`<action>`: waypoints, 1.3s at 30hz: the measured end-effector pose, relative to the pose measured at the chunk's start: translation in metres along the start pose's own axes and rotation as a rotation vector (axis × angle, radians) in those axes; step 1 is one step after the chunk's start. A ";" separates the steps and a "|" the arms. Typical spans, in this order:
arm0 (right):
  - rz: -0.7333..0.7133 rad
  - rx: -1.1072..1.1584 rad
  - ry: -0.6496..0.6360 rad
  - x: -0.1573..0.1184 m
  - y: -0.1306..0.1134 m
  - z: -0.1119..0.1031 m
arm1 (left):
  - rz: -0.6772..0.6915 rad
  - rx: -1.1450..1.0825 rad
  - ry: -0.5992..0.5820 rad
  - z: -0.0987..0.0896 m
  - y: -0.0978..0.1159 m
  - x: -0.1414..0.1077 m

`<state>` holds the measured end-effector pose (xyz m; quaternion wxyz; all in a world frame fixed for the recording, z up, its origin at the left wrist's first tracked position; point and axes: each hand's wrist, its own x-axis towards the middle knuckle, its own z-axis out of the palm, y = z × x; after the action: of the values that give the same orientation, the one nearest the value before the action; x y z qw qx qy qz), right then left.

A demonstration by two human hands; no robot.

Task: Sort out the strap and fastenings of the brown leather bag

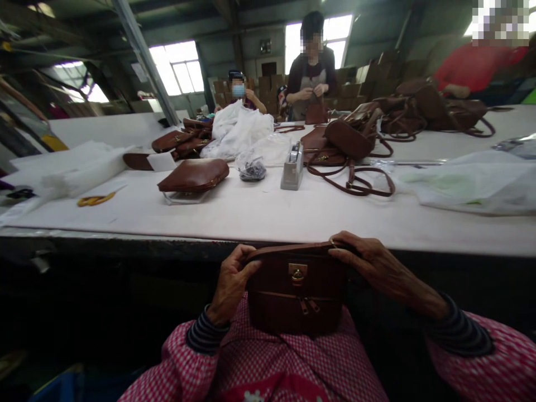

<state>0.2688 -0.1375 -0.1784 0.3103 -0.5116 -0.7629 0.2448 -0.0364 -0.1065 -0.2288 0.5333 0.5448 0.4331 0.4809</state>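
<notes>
A brown leather handbag (295, 293) with a brass clasp and a front zip stands upright on my lap, below the near edge of the white table (268, 215). My left hand (230, 285) grips the bag's left top corner. My right hand (374, 262) holds its right top edge, fingers curled over the rim. My sleeves are striped cuffs under pink check fabric.
On the table lie another brown bag (194, 175) on a clear tray, yellow scissors (96, 199), a grey tape dispenser (292, 166), a small bag of dark parts (251, 169), strapped brown bags (349, 145) and plastic bags (473, 181). Three people work at the far side.
</notes>
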 end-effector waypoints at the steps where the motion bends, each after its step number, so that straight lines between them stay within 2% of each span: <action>1: -0.009 -0.007 -0.011 -0.001 0.001 -0.001 | -0.012 0.013 -0.006 -0.001 -0.001 0.001; 5: -0.051 -0.027 -0.008 -0.006 0.011 -0.007 | -0.036 0.074 -0.039 -0.005 -0.005 0.005; 10: -0.035 0.207 -0.109 -0.016 0.018 -0.020 | -0.098 0.093 -0.139 -0.007 -0.005 0.008; 13: -0.009 0.336 -0.090 -0.020 0.019 -0.023 | -0.084 0.193 -0.211 -0.010 0.003 0.009; 16: -0.007 0.415 -0.054 -0.021 0.018 -0.020 | -0.060 0.354 -0.309 -0.009 0.021 0.013; 19: -0.008 0.434 -0.032 -0.020 0.018 -0.016 | 0.000 0.557 -0.370 0.005 0.043 0.017; 22: 0.008 0.426 -0.024 -0.018 0.016 -0.016 | 0.127 0.722 -0.427 0.034 0.062 0.025; 25: 0.020 0.399 -0.019 -0.018 0.014 -0.017 | 0.229 0.749 -0.537 0.067 0.072 0.035; 28: 0.008 0.386 -0.018 -0.018 0.014 -0.019 | 0.268 0.754 -0.660 0.090 0.073 0.047; 30: 0.003 0.385 -0.002 -0.018 0.015 -0.020 | 0.262 0.727 -0.686 0.096 0.072 0.052; 34: 0.009 0.424 0.020 -0.015 0.015 -0.021 | 0.218 0.576 -0.630 0.097 0.069 0.051; 39: -0.028 0.406 0.034 -0.008 0.014 -0.013 | 0.213 0.548 -0.607 0.099 0.068 0.045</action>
<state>0.2896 -0.1396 -0.1807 0.4231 -0.4321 -0.6995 0.3808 0.0659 -0.0819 -0.1553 0.4193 0.8252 0.3095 0.2180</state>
